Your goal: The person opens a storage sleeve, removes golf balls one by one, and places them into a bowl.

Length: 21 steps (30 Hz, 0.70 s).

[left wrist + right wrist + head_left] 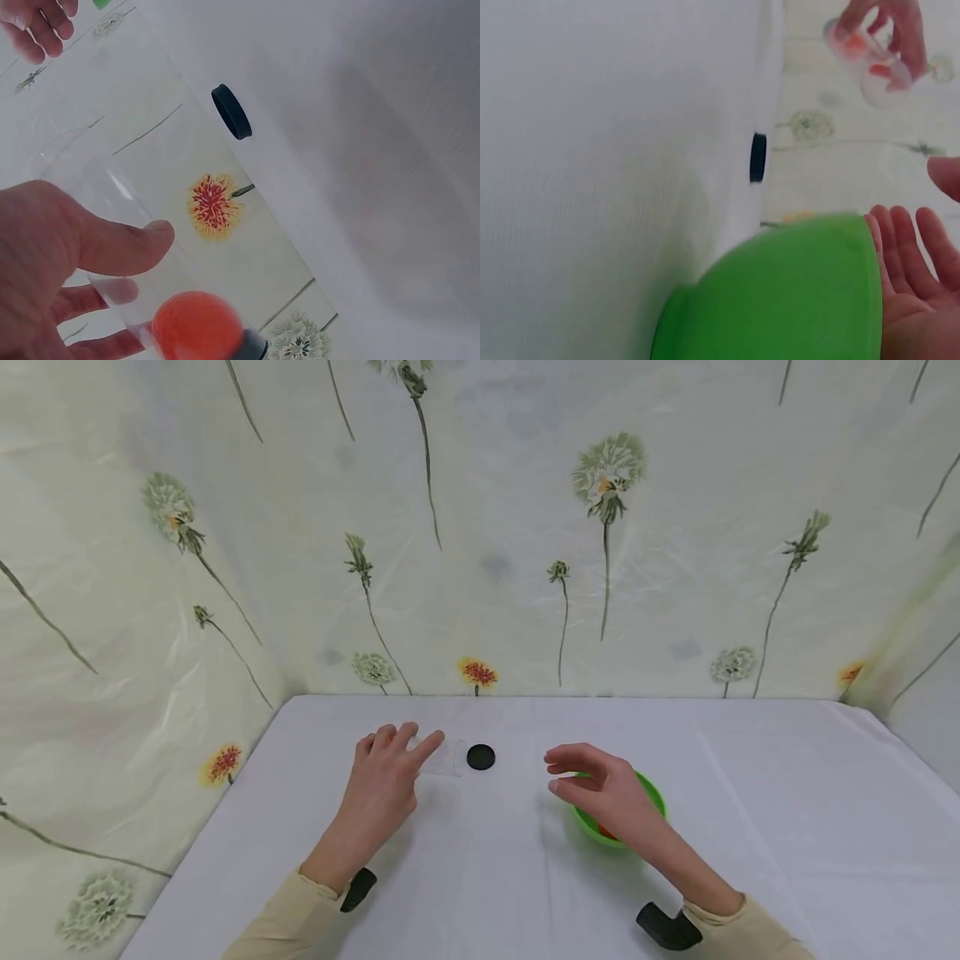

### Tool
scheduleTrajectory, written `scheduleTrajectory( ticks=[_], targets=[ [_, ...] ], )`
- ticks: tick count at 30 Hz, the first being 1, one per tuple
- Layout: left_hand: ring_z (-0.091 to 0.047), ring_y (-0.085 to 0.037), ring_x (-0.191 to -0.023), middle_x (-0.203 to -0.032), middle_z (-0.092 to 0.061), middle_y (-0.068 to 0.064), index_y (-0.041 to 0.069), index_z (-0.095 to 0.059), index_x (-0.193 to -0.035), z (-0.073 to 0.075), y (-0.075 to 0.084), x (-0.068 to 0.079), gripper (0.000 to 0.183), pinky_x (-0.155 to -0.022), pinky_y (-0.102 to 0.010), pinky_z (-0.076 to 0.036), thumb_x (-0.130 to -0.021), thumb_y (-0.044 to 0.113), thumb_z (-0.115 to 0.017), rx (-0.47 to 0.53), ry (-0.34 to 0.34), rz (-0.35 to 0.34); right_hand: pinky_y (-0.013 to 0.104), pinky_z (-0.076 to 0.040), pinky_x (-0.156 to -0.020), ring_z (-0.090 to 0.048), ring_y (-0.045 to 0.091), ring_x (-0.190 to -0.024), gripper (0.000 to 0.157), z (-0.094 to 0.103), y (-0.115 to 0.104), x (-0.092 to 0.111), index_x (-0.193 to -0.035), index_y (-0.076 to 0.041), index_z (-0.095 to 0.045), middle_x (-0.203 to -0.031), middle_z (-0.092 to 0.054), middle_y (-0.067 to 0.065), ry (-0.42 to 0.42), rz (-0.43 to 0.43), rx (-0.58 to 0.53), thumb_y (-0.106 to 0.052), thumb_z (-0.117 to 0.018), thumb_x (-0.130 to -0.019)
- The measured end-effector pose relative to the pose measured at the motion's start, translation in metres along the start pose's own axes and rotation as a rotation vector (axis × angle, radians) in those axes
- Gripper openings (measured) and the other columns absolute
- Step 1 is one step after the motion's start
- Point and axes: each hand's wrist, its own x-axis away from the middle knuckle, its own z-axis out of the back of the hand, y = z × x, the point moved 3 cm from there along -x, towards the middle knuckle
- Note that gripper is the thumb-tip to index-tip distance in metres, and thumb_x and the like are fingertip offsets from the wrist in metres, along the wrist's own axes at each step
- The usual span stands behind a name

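Observation:
My left hand (384, 777) grips a clear jar (444, 760), lying tilted on its side. Inside, toward the jar's end in the left wrist view, shows a red-orange ball (195, 326), with a small dark piece (253, 346) beside it. A round black lid (481, 757) lies on the table just right of the jar. Over the left part of a green bowl (657, 797) hovers my right hand (603, 785), fingers loosely bent and nothing between them. Something red (607, 832) shows in the bowl, partly hidden by that hand.
A white cloth covers the table (480, 877). Behind it and along the left side hangs a curtain (480, 527) printed with dandelions. Black straps with mounts (670, 928) sit at both wrists.

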Motion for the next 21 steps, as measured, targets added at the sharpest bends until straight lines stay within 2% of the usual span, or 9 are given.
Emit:
scheduleTrajectory(
  ticks=[8, 15, 21],
  targets=[
    [-0.047, -0.031, -0.105, -0.122, -0.051, -0.009, 0.023, -0.058, -0.131, 0.002, -0.002, 0.002, 0.064, -0.088, -0.052, -0.040, -0.077, -0.009, -0.069, -0.025, 0.000, -0.002, 0.030, -0.052, -0.089, -0.064, 0.025, -0.108, 0.034, -0.031, -0.004, -0.012, -0.122, -0.015, -0.064, -0.122, -0.063, 0.005, -0.027, -0.027, -0.055, -0.023, -0.074, -0.090],
    [-0.048, -0.032, -0.106, -0.122, -0.051, -0.010, 0.024, -0.058, -0.131, 0.005, -0.003, 0.002, 0.061, -0.088, -0.051, -0.041, -0.079, -0.005, -0.073, -0.025, -0.006, 0.012, 0.030, -0.052, -0.088, -0.064, 0.024, -0.106, 0.030, -0.056, -0.009, -0.026, -0.119, -0.017, -0.066, -0.120, -0.063, 0.003, -0.023, -0.014, -0.075, -0.021, -0.074, -0.090],
    [-0.047, -0.031, -0.108, -0.122, -0.050, -0.010, 0.025, -0.057, -0.132, 0.005, -0.003, 0.004, 0.062, -0.090, -0.052, -0.040, -0.079, -0.002, -0.075, -0.022, -0.028, 0.022, 0.031, -0.053, -0.087, -0.064, 0.020, -0.106, 0.031, -0.069, -0.009, -0.036, -0.120, -0.016, -0.066, -0.121, -0.063, 0.004, -0.015, -0.030, -0.070, -0.018, -0.074, -0.089]
  ],
)
